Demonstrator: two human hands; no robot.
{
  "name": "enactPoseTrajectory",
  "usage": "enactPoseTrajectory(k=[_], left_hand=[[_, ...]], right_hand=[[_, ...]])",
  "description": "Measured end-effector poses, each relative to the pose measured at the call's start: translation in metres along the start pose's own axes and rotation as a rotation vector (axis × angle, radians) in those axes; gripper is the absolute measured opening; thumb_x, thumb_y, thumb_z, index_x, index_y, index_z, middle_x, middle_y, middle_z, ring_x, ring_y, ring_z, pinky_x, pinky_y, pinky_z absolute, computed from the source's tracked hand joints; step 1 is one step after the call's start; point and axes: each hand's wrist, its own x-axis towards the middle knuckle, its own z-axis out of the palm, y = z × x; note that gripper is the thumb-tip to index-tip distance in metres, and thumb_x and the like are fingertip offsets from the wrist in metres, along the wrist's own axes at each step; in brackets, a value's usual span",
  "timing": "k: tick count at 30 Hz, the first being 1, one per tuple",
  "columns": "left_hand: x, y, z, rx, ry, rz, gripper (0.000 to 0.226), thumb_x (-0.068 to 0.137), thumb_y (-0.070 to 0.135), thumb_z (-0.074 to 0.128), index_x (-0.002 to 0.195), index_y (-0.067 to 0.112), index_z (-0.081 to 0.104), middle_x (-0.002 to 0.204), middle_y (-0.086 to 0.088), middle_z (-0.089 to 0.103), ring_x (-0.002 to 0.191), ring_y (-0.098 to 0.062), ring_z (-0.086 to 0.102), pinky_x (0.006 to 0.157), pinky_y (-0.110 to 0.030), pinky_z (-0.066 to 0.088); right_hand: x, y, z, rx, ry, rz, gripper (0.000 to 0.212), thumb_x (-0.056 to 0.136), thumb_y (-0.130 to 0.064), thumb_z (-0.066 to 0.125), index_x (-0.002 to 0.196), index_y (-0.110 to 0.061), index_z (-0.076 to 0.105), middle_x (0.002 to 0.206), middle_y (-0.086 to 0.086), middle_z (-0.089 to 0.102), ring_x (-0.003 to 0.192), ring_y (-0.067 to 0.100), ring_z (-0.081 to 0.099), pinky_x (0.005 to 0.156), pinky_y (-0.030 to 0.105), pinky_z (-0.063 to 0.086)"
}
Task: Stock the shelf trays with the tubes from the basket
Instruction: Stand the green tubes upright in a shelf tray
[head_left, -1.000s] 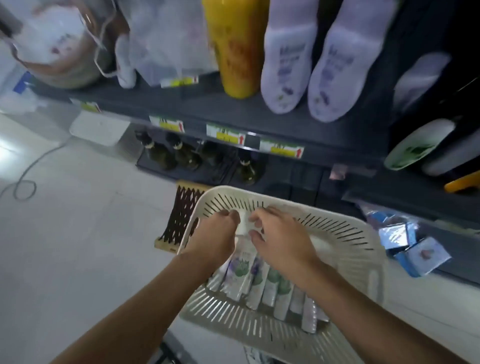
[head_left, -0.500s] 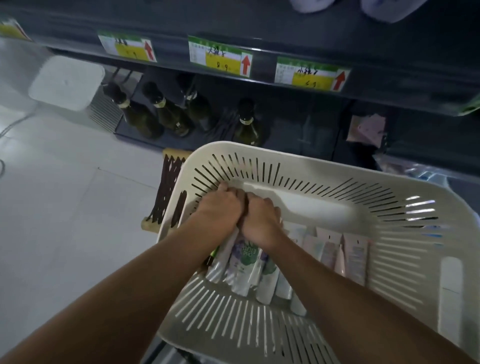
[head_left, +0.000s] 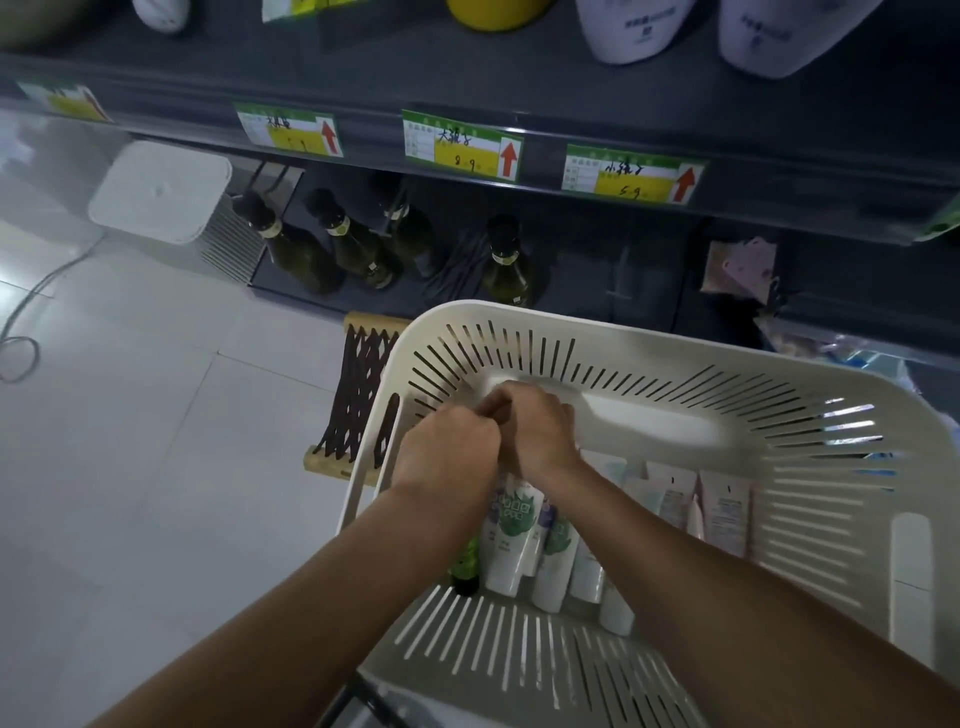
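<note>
Tubes (head_left: 511, 525) under both hands (head_left: 449, 454) (head_left: 540, 436), inside basket (head_left: 649, 345).

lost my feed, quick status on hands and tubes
Left hand and right hand together in the basket, closed on the tubes. None lifted out yet. Nothing in the way.

Pale tiled floor (head_left: 130, 441), dark shelving (head_left: 519, 78), dim light

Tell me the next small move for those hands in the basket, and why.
Probably lift the bunch clear of the basket. Both the left hand and right hand are closed together over the upper ends of the tubes, and no tube has left the basket yet.
</note>
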Motion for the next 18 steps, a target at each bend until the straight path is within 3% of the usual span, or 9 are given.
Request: enactPoseTrajectory(k=[2,4,6,9,14,17,18], left_hand=[[-0.012,-0.001,-0.006,-0.006,0.043,-0.004,0.023,0.095,-0.001,0.050,0.113,0.007,0.062,0.112,-0.011,0.063,0.103,-0.027,0.065,0.072,-0.031,0.046],[-0.025,-0.001,-0.012,-0.018,0.088,-0.019,0.025,0.094,-0.004,0.047,0.113,0.006,0.061,0.112,-0.011,0.062,0.103,-0.028,0.066,0.070,-0.030,0.043],[-0.041,0.001,-0.022,-0.013,0.101,-0.042,0.024,0.094,-0.004,0.047,0.112,0.006,0.061,0.111,-0.011,0.062,0.102,-0.029,0.066,0.072,-0.031,0.046],[-0.069,0.003,-0.048,-0.061,0.131,-0.046,0.021,0.094,0.001,0.050,0.109,0.009,0.061,0.106,-0.010,0.065,0.099,-0.030,0.066,0.074,-0.034,0.049],[-0.124,0.007,-0.123,-0.140,0.285,0.026,0.026,0.085,0.003,0.055,0.105,0.017,0.063,0.100,-0.002,0.066,0.090,-0.024,0.066,0.066,-0.030,0.041],[-0.154,0.013,-0.183,-0.089,0.395,0.069,0.048,0.078,-0.006,0.035,0.109,0.017,0.062,0.104,-0.004,0.068,0.097,-0.027,0.066,0.072,-0.031,0.044],[-0.163,0.016,-0.201,-0.096,0.444,0.084,0.043,0.080,-0.006,0.039,0.110,0.016,0.060,0.106,-0.005,0.067,0.099,-0.029,0.066,0.073,-0.033,0.046]], right_hand=[[-0.014,-0.005,-0.011,0.087,0.004,-0.053,0.008,0.077,-0.024,0.073,0.085,-0.025,0.072,0.078,-0.012,0.071,0.076,0.003,0.066,0.077,0.027,0.054],[-0.031,-0.012,-0.026,0.099,0.041,-0.125,0.009,0.079,-0.024,0.075,0.088,-0.026,0.075,0.078,-0.016,0.072,0.072,-0.005,0.065,0.067,0.011,0.050],[-0.050,-0.020,-0.045,0.059,0.109,-0.187,0.010,0.082,-0.024,0.072,0.089,-0.028,0.076,0.081,-0.019,0.072,0.075,-0.008,0.063,0.068,0.005,0.046],[-0.080,-0.033,-0.081,-0.059,0.216,-0.285,0.009,0.086,-0.024,0.067,0.088,-0.029,0.074,0.082,-0.020,0.070,0.077,-0.006,0.063,0.073,0.013,0.051],[-0.145,-0.068,-0.168,-0.270,0.421,-0.453,0.008,0.091,-0.033,0.063,0.086,-0.030,0.067,0.082,-0.016,0.062,0.073,0.003,0.060,0.067,0.033,0.052],[-0.191,-0.095,-0.231,-0.304,0.531,-0.520,0.009,0.093,-0.036,0.061,0.086,-0.032,0.065,0.084,-0.016,0.062,0.070,0.005,0.060,0.063,0.036,0.052],[-0.207,-0.103,-0.253,-0.321,0.574,-0.531,0.009,0.092,-0.037,0.062,0.085,-0.032,0.065,0.083,-0.016,0.062,0.069,0.005,0.060,0.061,0.035,0.052]])
